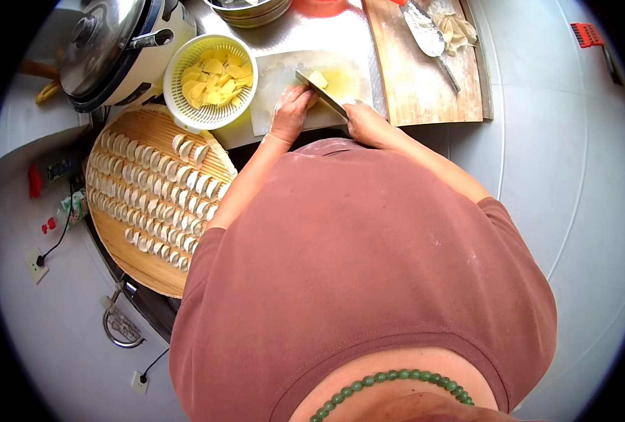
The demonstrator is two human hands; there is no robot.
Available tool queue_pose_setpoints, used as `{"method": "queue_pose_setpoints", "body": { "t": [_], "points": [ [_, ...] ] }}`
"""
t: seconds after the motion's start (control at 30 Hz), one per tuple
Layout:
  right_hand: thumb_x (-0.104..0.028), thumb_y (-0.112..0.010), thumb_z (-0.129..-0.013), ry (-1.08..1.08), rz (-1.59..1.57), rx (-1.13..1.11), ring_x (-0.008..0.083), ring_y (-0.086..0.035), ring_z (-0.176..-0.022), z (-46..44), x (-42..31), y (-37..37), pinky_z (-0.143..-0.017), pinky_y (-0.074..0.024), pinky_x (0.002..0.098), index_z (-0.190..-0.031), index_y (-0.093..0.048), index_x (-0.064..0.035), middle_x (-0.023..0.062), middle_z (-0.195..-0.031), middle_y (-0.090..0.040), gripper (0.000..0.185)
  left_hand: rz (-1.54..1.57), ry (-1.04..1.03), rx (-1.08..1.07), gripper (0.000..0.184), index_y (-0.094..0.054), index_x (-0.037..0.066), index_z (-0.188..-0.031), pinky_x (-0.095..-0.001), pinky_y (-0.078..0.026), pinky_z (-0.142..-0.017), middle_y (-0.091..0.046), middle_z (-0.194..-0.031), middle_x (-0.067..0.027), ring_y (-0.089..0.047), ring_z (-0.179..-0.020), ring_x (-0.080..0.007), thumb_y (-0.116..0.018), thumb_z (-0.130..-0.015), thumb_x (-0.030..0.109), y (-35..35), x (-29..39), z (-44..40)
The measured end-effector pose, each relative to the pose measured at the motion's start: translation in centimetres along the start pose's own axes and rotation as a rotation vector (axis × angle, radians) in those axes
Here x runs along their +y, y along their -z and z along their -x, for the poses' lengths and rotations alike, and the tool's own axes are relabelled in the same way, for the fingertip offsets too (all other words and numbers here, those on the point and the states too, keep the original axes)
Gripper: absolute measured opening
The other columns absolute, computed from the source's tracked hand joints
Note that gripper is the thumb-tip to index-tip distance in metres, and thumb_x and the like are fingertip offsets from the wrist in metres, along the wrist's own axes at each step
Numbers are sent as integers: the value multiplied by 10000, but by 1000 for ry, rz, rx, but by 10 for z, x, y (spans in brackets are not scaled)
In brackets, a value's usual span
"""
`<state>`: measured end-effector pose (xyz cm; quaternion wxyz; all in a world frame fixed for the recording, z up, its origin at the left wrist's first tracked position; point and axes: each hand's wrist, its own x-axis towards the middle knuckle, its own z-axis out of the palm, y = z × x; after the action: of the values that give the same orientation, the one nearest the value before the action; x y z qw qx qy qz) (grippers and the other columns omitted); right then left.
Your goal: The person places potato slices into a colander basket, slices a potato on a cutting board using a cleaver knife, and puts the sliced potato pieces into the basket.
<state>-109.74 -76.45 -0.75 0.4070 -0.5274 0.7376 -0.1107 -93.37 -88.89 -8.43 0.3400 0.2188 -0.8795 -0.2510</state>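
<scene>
My right hand [365,125] is wrapped round the handle of a kitchen knife [321,93], whose blade slants up to the left over a pale cutting board [270,76]. With curled fingers, my left hand [291,111] holds a peeled potato against the near side of the blade; most of that potato is hidden by the fingers. A cut yellow potato piece [317,79] lies just beyond the blade, near its tip. Left of the board, a white and green colander [174,79] holds many thin potato slices [217,76].
A round woven tray [133,264] with rows of dumplings [154,186] is at the left. Behind it stands a lidded electric cooker [119,49]. To the right, a floury wooden board [414,91] carries a metal scoop [427,35] and a crumpled bag [457,32]. Metal bowls [253,10] stand at the back.
</scene>
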Motion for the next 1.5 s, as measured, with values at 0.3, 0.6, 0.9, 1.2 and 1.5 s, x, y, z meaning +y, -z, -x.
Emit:
{"method": "queue_pose_setpoints", "body": {
  "t": [0.3,0.6,0.9,1.2,1.5],
  "points": [
    [32,-487,-795,-4,-60,-3,473,-609,-872,7,-14,13,-747,-492,497,-917,-573,47,324,-891,-607,151,-7,-52,45,135,-661,47,-915,-370,-517,-768,-653,-959,-86,-623,-868,-284,-646,-780,54,-2,-5,1],
    [31,-481,-788,41,-22,11,480,-608,-807,25,-17,24,-712,-494,521,-908,-568,53,315,-790,-604,149,-28,-42,42,164,-668,36,-920,-364,-526,-787,-656,-953,-96,-630,-876,-284,-614,-767,13,-6,-8,5],
    [29,-488,-791,8,-8,5,477,-615,-849,-4,3,-6,-734,-502,513,-922,-577,53,318,-842,-616,159,-14,-28,36,130,-670,57,-906,-366,-518,-791,-652,-933,-90,-626,-874,-286,-651,-777,62,-4,-4,1],
    [38,-479,-778,-1,-47,3,480,-608,-863,13,-18,14,-754,-496,512,-924,-579,58,319,-853,-615,178,6,-28,49,144,-662,48,-914,-373,-517,-804,-649,-939,-91,-623,-881,-285,-633,-775,22,-4,-6,5],
    [26,-497,-782,41,64,-11,476,-610,-844,23,-13,20,-729,-503,516,-926,-582,54,312,-832,-615,170,-16,-26,34,142,-660,38,-909,-370,-519,-797,-649,-939,-96,-624,-882,-288,-642,-769,25,-6,-9,6]
  ]
}}
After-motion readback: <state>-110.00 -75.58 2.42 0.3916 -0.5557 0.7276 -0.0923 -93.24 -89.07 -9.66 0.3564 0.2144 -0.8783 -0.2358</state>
